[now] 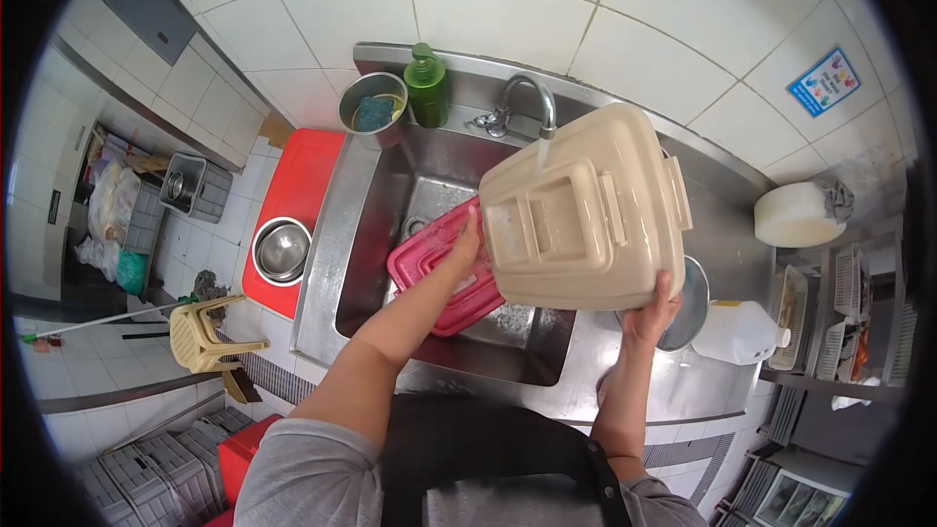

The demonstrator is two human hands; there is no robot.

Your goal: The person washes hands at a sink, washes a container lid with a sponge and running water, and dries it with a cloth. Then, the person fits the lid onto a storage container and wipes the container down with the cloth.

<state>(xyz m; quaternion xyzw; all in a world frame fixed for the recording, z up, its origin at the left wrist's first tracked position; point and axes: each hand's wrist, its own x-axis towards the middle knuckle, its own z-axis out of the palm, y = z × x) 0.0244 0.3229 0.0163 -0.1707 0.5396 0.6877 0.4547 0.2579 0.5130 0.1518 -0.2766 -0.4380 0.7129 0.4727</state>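
Observation:
A large beige plastic lid (625, 224) with moulded ridges and a recessed middle is tilted over the sink (356, 278), under the tap (532, 88). Water from the tap runs onto it. My left hand (468, 246) holds the lid's left edge, its fingers partly hidden behind the rim. At the lower right corner, my right hand (652, 314) grips the lid, with the thumb on the near side. A red plastic lid (429, 259) of similar shape lies in the sink beneath, partly covered by my left arm and the beige lid.
A steel pot (363, 129) with scouring pads and a green pump bottle (426, 88) stand behind the sink. To the right are a round metal bowl (688, 307) and a white plastic jug (737, 332). Metal bowls (283, 252) sit on a red surface (303, 171) at left.

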